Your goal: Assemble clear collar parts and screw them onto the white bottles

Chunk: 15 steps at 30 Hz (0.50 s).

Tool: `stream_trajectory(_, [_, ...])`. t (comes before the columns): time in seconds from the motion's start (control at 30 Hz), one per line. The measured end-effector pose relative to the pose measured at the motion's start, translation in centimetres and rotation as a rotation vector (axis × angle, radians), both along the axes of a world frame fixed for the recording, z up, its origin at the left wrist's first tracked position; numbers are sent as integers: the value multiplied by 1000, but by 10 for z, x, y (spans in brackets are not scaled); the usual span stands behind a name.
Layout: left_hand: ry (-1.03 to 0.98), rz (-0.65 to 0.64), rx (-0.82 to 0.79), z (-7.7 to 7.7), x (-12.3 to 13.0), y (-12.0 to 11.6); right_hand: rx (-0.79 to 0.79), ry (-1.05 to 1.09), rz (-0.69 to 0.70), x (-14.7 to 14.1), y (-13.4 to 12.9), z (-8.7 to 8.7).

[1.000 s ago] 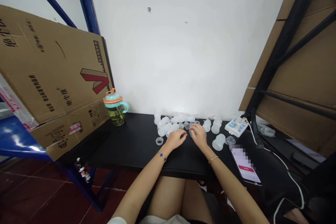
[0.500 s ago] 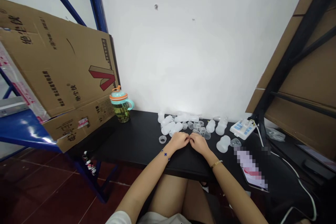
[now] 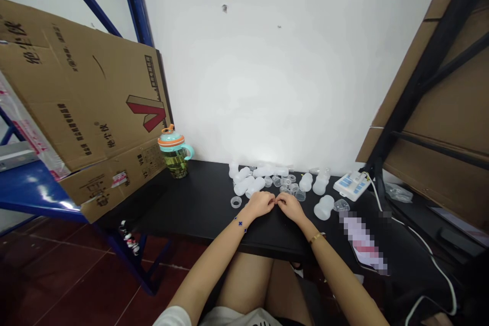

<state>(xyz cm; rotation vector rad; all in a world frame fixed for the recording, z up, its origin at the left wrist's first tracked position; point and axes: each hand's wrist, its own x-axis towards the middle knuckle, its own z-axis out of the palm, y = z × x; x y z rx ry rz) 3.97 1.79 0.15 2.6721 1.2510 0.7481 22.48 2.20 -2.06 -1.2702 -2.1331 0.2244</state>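
Note:
My left hand (image 3: 262, 204) lies on the black table with its fingers curled in. Beside it, my right hand (image 3: 289, 206) is curled as well, and the fingertips of both hands meet or nearly meet. What is inside the fingers, if anything, is hidden. Just beyond them lie several frosted white plastic bottles (image 3: 255, 187) and clear plastic rings and caps (image 3: 300, 195). A single ring (image 3: 236, 202) sits left of my left hand. To the right of my right hand are a waisted white bottle (image 3: 324, 207) and a clear cap (image 3: 341, 206).
A jug with a turquoise handle (image 3: 176, 155) stands at the table's back left, near a large cardboard box (image 3: 110, 91). On the right are a white power strip (image 3: 350, 186) with a cable and a phone with a blurred screen (image 3: 362, 244). A white wall (image 3: 267, 86) closes the back.
The view has shifted very slightly. Both hands stay in the same place and pose on the table, and the bottles and rings have not moved.

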Motion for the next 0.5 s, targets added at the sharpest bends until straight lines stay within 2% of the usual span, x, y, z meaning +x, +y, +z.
stream_trajectory(0.2, [-22,-6,-6,0,0,0,39,65,-69,1,-2,5])
stream_trajectory(0.37, [-40,-8,-11,2,0,-1,125,139,-293,8,-7,13])
stream_trajectory(0.5, [-55,-11,-7,2,0,-1,135,139,-463,13,-10,17])
